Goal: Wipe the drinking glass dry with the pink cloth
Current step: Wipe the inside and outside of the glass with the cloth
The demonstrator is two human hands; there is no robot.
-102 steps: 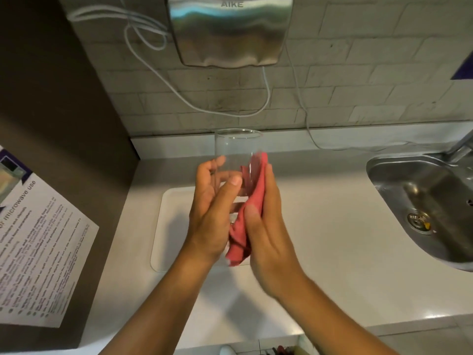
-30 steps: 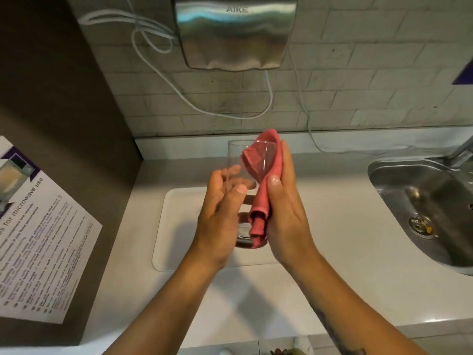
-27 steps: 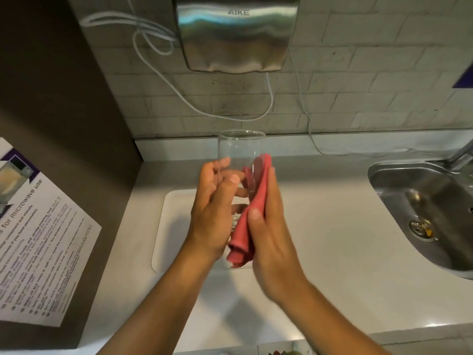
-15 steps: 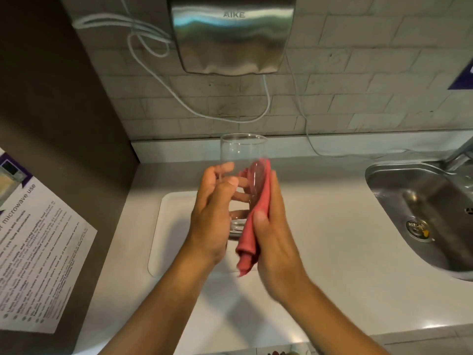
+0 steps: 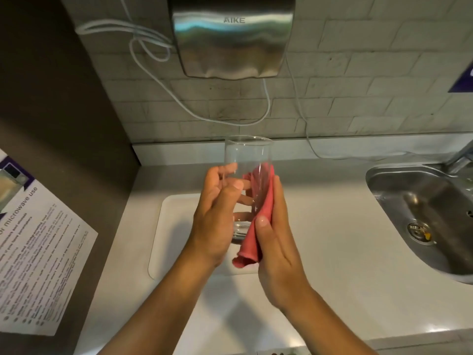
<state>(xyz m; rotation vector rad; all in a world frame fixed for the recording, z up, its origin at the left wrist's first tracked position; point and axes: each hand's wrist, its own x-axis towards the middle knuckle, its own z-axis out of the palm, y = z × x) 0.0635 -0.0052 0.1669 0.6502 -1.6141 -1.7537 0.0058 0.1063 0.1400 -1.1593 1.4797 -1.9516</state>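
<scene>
I hold a clear drinking glass [image 5: 247, 155] upright in front of me, above the counter. My left hand [image 5: 217, 216] wraps its lower left side, fingers curled round the wall. The pink cloth [image 5: 258, 216] lies flat against the right outer wall of the glass, pressed there by my right hand [image 5: 279, 247], thumb on the front of the cloth. The cloth's lower end hangs bunched below the base of the glass. The upper third and rim of the glass stand bare above both hands.
A white tray [image 5: 176, 226] lies on the pale counter [image 5: 345, 278] beneath my hands. A steel sink [image 5: 422, 213] with a tap is at the right. On the tiled wall hang a hand dryer [image 5: 233, 39] and loose cables [image 5: 143, 44]. A dark cabinet with a notice [image 5: 38, 265] stands left.
One second ago the cloth reached up over the rim of the glass. My right hand has slid it down the outer wall, and the rim is now bare.
</scene>
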